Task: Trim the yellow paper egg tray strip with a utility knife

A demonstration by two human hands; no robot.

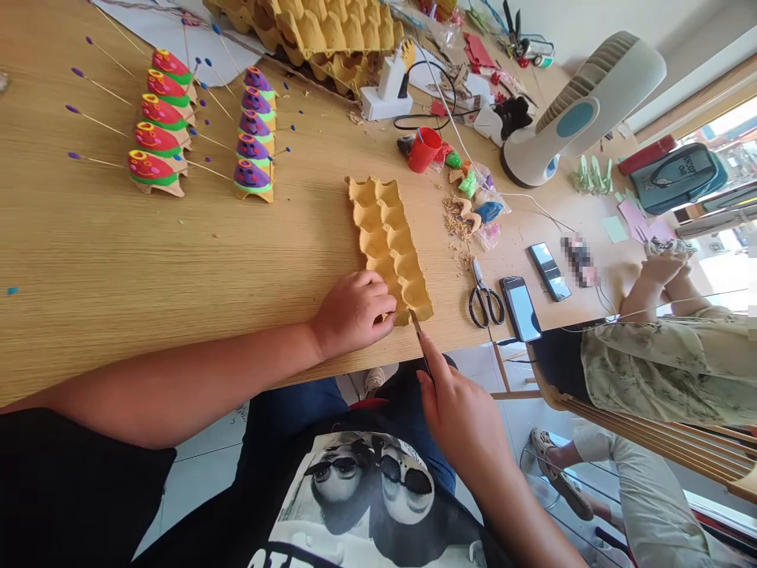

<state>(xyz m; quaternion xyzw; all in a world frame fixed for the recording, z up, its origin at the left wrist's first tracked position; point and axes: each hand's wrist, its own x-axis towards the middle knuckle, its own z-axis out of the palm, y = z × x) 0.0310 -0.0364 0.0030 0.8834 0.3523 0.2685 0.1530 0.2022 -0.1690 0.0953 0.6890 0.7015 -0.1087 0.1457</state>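
A yellow cardboard egg carton (387, 229), two cups wide, lies on the wooden table in front of me. My left hand (358, 312) is closed over its near left edge, fingers curled onto the cardboard. In my right hand (458, 406) is a slim knife (415, 322), index finger stretched along it. The knife's tip touches the carton's near end, between the two rows of cups. Most of the knife's handle is hidden by my palm.
Scissors (486, 296) and two phones (520, 308) lie to the right. Beyond stand a red cup (424, 150), a white fan (583, 110) and stacked egg trays (331, 35). Painted carton pieces (157, 130) with sticks stand at left. Another person (650, 363) sits at right.
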